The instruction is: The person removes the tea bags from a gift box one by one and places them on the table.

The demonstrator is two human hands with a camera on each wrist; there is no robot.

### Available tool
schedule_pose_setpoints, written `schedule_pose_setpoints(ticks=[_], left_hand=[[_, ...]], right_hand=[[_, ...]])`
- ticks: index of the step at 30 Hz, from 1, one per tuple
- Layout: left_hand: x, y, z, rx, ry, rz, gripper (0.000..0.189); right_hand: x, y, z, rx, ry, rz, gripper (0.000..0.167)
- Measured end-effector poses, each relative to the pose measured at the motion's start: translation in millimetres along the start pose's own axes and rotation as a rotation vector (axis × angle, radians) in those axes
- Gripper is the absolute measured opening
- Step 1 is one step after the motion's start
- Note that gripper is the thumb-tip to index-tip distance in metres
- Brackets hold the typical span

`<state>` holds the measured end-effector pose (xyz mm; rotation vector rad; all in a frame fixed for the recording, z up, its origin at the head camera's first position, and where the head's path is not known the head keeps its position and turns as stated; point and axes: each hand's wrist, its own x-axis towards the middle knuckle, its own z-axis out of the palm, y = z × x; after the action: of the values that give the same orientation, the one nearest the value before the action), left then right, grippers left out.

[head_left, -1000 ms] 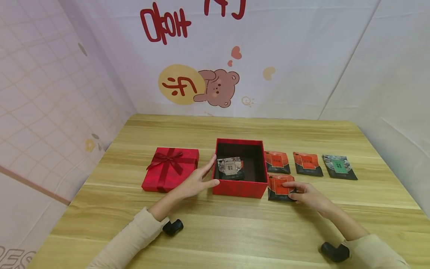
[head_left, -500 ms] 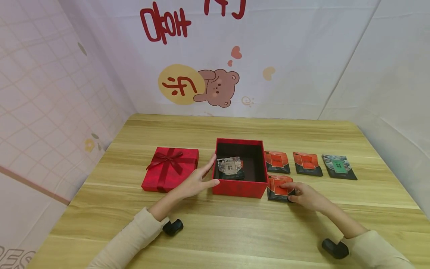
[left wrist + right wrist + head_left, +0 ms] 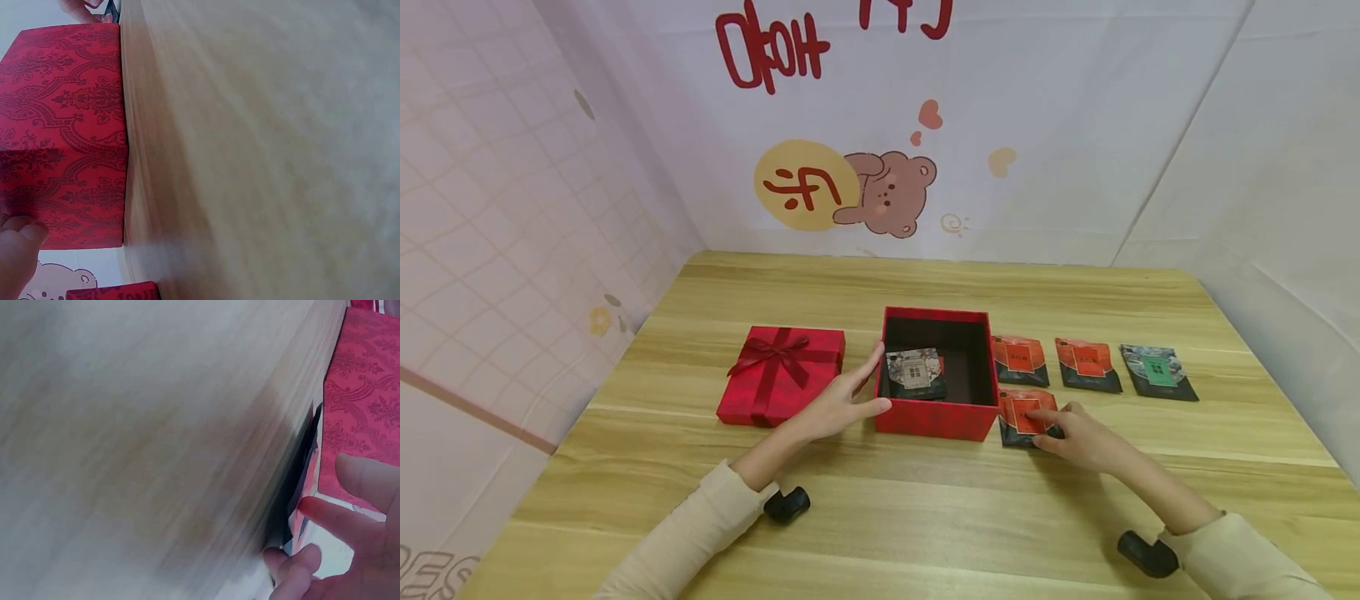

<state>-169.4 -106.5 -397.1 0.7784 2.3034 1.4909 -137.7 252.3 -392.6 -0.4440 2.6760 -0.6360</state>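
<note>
— How does the right hand (image 3: pixel 1086 435) lie?

— Its fingers are bent at the right edge of the near orange packet (image 3: pixel 1018 407), gripping it; a fingertip sits on the packet's face, while in the right wrist view other fingers curl at the edge; the packet lies on the table (image 3: pixel 962 517), beside the right front corner of the red box (image 3: pixel 936 421);

— And the left hand (image 3: pixel 835 410)?

— Thumb and fingers spread wide, nothing grasped; the fingertips touch the box's left wall, the thumb reaches its front left corner;

— What does the box contain?

— A grey-labelled packet (image 3: pixel 916 373) against the left side, with a sliver of red showing behind it; the dark interior faces up;

— Further out, then?

— To the right, in a row, a second orange packet (image 3: pixel 1018 358) just beside the box, a third orange packet (image 3: pixel 1088 362), then a green-labelled packet (image 3: pixel 1160 372); to the left, the red lid (image 3: pixel 820 342) with its dark red bow (image 3: pixel 775 354); past the table's far edge hangs a white backdrop (image 3: pixel 1060 100) with a printed bear (image 3: pixel 891 196)
</note>
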Motion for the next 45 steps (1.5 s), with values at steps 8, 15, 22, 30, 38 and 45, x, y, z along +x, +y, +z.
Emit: schedule_pose_setpoints(ticks=[8,15,22,30,38,45], left_hand=[[0.9,-0.6,1.0,0.009,0.007,0.02,0.081],[1.3,0.0,1.7,0.01,0.01,0.02,0.079],[-1.8,20.8,-0.5,0.007,-0.002,0.001,0.077],[0.2,7.0,1.5,0.021,0.009,0.009,0.079],[-0.3,-2.5,2.3,0.026,0.013,0.012,0.082],[-0.7,2.9,1.7,0.003,0.005,0.014,0.082]], right_hand=[[-2.4,-7.8,-2.8,-0.063,-0.035,0.072,0.051],[-3.6,-10.9,-3.1,-0.086,-0.058,0.078,0.053],[-2.7,-2.5,-1.0,-0.086,-0.025,0.041,0.055],[0.0,-18.6,-29.5,-0.107,0.022,0.053,0.052],[13.5,-63.4,-61.0,-0.082,0.169,-0.058,0.056],[34.6,-90.8,-53.1,-0.014,0.181,-0.175,0.056]])
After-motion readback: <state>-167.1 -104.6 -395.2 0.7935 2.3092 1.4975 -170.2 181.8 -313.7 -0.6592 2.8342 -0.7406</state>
